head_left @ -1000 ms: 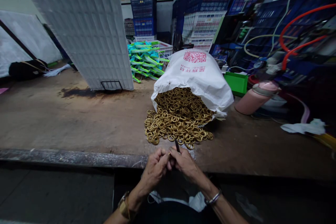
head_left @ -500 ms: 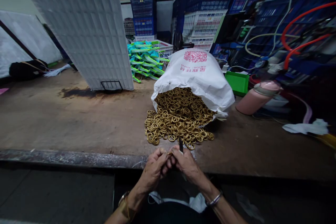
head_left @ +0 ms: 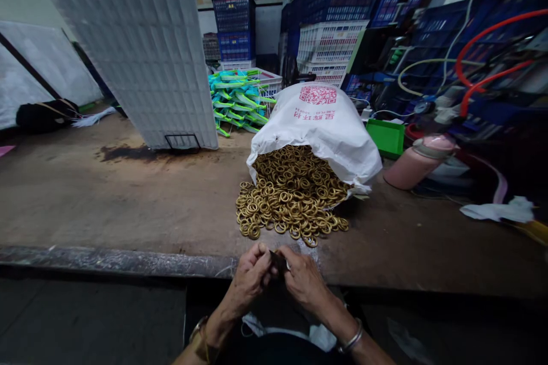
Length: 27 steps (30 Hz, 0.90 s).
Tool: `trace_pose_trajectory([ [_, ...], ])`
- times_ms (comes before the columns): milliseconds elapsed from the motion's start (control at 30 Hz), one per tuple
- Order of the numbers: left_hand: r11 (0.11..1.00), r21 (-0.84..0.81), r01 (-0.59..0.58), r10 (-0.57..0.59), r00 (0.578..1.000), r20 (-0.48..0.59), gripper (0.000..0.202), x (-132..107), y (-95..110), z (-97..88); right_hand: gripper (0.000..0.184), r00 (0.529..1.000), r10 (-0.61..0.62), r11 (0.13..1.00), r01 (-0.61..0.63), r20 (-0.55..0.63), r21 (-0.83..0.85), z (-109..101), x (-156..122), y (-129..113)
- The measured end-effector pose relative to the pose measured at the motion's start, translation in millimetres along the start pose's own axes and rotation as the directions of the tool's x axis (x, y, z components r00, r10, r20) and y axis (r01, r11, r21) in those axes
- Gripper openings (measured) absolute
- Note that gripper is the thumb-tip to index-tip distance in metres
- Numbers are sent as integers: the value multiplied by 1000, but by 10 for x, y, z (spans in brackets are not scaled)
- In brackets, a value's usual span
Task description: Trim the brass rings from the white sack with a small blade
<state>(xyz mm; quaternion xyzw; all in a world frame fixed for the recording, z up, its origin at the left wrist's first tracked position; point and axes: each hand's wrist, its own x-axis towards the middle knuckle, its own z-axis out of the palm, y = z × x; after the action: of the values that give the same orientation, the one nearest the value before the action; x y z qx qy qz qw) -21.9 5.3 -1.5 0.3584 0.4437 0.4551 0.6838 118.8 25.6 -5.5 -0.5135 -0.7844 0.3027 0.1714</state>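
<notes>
My left hand (head_left: pixel 250 276) and my right hand (head_left: pixel 305 279) meet at the table's near edge, fingers pinched together around a small dark piece (head_left: pixel 278 260) between them. Its exact form is hidden by my fingers. Just beyond my hands lies a heap of brass rings (head_left: pixel 291 205) spilling onto the brown table (head_left: pixel 128 199) from a white sack (head_left: pixel 325 125) lying on its side with red print on it.
A white gridded panel (head_left: pixel 141 51) leans upright at the back left. Teal and green bundles (head_left: pixel 237 102), stacked blue and white crates (head_left: pixel 329 40), a green box (head_left: pixel 386 137), a pink flask (head_left: pixel 417 162), red hoses (head_left: pixel 483 68) and a white rag (head_left: pixel 499 210) crowd the back and right.
My hands have drawn slightly toward me. The thin dark stick that rose from my right fingers toward the rings no longer pokes up; a dark piece now lies between both hands.
</notes>
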Motion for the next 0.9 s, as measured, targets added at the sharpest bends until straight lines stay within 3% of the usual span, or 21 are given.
trace_pose_trajectory([
  [100, 1000, 18, -1, 1, 1000, -14, 35, -13, 19, 10, 33, 1000, 10, 995, -10, 4, -101, -5, 0, -2],
  [200, 999, 33, -9, 9, 1000, -4, 34, -50, 51, 28, 33, 995, 96, 969, -94, -3, -230, -19, 8, 27],
  [333, 998, -57, 29, -28, 1000, 9, 30, -96, 68, 21, 34, 975, 196, 932, -218, -101, -290, -84, 34, 128],
  [500, 973, -204, 104, -105, 994, 7, 28, -83, 70, -19, 21, 897, 308, 902, -381, -316, -202, -243, 24, 363],
  [600, 963, -237, 126, -137, 990, -31, 28, -67, 76, -19, 15, 857, 373, 861, -462, -356, -212, -327, -11, 495],
  [900, 927, -356, 118, -138, 990, -31, 18, -46, 102, -6, 11, 883, 337, 850, -435, -328, -298, -345, -31, 511],
])
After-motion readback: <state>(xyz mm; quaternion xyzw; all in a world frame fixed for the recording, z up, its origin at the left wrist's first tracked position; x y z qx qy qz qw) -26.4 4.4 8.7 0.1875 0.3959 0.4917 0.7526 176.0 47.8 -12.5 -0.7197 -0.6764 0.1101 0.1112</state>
